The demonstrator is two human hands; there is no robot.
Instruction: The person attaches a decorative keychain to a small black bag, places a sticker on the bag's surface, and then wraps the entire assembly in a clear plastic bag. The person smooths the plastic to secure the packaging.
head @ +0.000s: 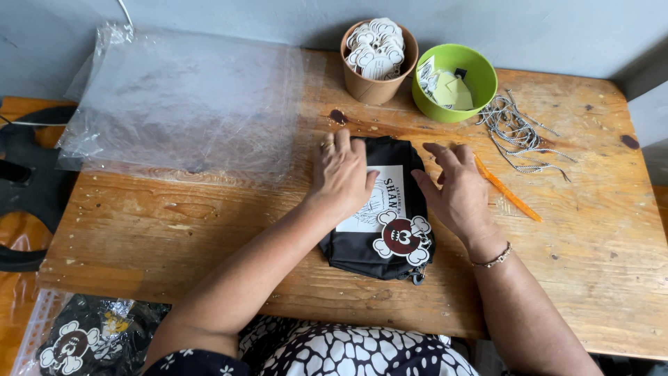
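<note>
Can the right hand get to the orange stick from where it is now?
Probably yes. The right hand rests on the black pouch, and the orange stick lies on bare wood just beside it, with nothing between them.

1 black pouch (381, 233), 2 bowls (456, 80), 1 orange stick (508, 193), 2 hands (341, 174), 1 plastic sheet (181, 97)

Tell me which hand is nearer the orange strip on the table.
Right. The right hand lies beside the orange strip, fingers almost at its upper end; the left hand rests flat on the black pouch, farther away.
</note>
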